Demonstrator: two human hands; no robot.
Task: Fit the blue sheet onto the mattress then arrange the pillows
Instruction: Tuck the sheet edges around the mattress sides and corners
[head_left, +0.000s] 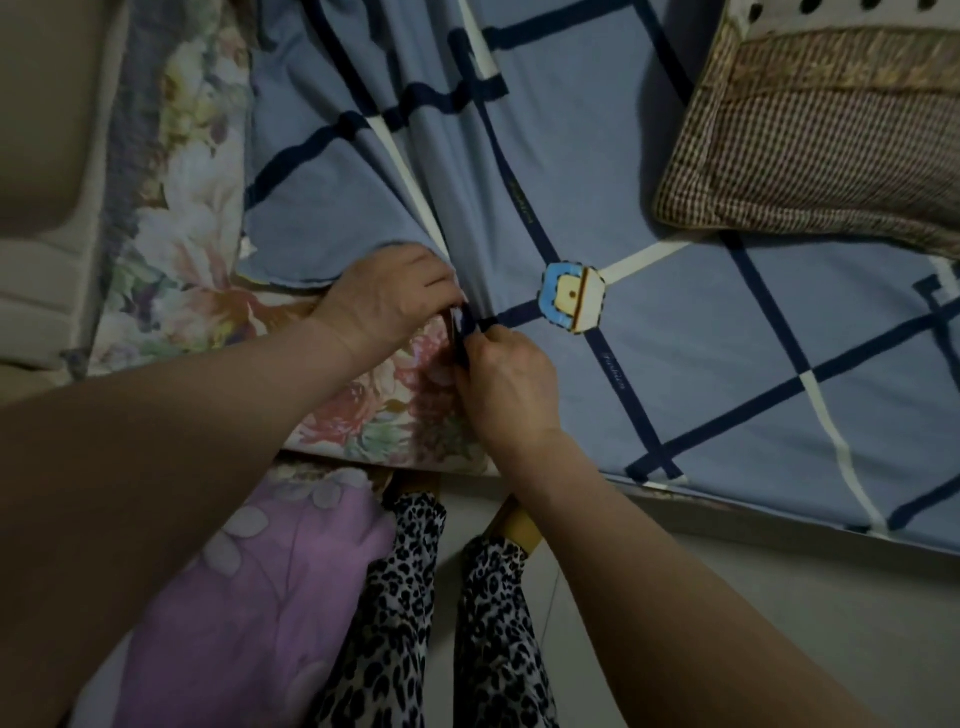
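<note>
The blue sheet (649, 322) with dark and white grid lines covers most of the mattress (363, 410), whose floral cover shows at the near left corner. My left hand (389, 301) grips the sheet's bunched edge at that corner. My right hand (506, 384) pinches the same dark edge just below it, fingers curled. The sheet lies wrinkled toward the left and flat on the right. A brown checked pillow (810, 135) lies on the sheet at the upper right, with part of a white dotted pillow (841, 15) behind it.
A purple floral cloth (260, 597) lies on the floor beside my leopard-print legs (405, 613). A beige padded surface (41, 156) stands at the far left. Pale floor tiles (753, 597) run along the bed's near edge.
</note>
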